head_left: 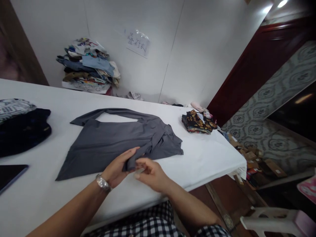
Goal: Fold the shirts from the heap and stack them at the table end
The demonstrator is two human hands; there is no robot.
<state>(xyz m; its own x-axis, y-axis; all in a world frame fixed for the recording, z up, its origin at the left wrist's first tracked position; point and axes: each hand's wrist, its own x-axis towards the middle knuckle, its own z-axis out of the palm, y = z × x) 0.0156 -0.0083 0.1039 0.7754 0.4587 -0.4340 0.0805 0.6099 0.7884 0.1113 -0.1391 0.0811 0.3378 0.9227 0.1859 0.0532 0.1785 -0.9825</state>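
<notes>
A grey shirt (pixel 111 140) lies spread on the white table (pixel 204 158), one sleeve stretched along its far edge. My left hand (pixel 118 168), with a silver watch on the wrist, pinches the shirt's near edge, which is bunched into a fold between thumb and fingers. Right beside it, my right hand (pixel 150 172) holds the same bunched fold with its fingertips. Both hands meet at the shirt's near edge.
A pile of dark and patterned clothes (pixel 21 126) lies at the table's left, with a dark tablet (pixel 10 176) in front of it. A folded patterned garment (pixel 198 121) sits at the far right. A clothes heap (pixel 90 67) stands against the wall. Boxes (pixel 251 158) litter the floor beside a white stool (pixel 274 220).
</notes>
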